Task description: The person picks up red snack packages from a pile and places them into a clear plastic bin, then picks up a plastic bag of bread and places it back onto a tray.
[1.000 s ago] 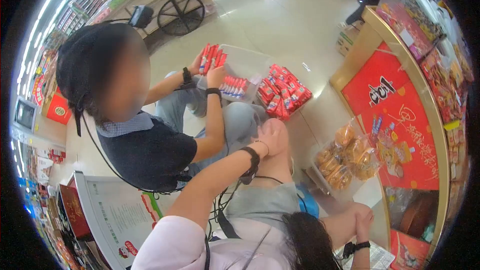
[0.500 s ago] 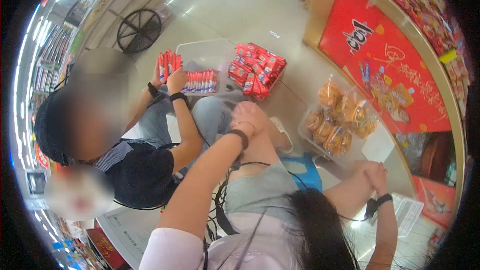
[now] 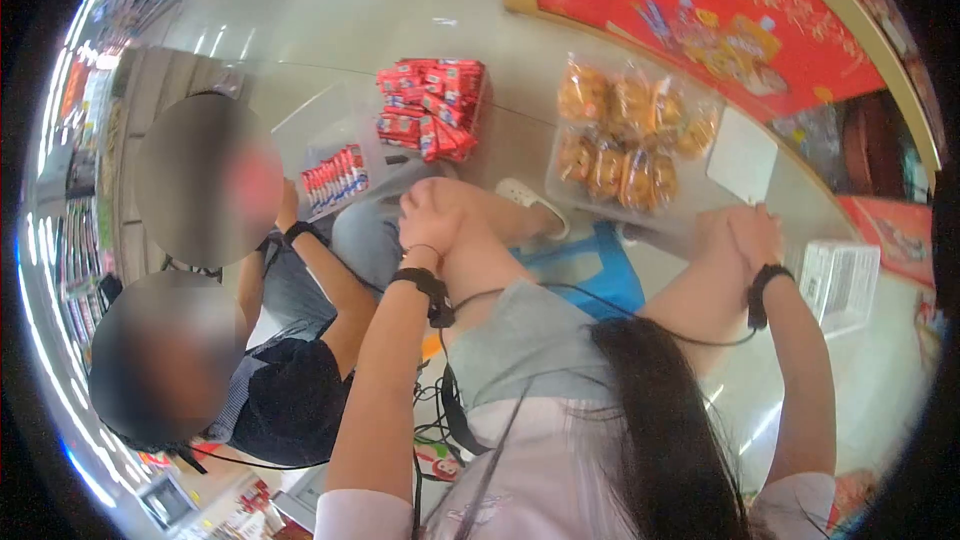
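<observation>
My left hand (image 3: 430,222) lies over my left knee, fingers stretched out, holding nothing. On my right knee rests my right hand (image 3: 756,240), its fingers laid flat and also without anything in them. Ahead of my left hand is a heap of red snack packets (image 3: 430,105) in a clear container. Left of that, a clear tray (image 3: 325,120) holds a row of red and white packets (image 3: 335,180). Wrapped buns (image 3: 620,135) fill a clear bin in front of my right hand.
A co-worker (image 3: 300,385) sits at my left, one hand (image 3: 288,205) near the tray. A blue stool (image 3: 600,270) stands between my legs, with a black cable (image 3: 600,290) across it. A white basket (image 3: 840,285) and a red display panel (image 3: 700,10) are at the right.
The view has swung, so the containers appear farther up and left. The co-worker earlier held several red packets; those are no longer visible. Both my hands stay on my knees.
</observation>
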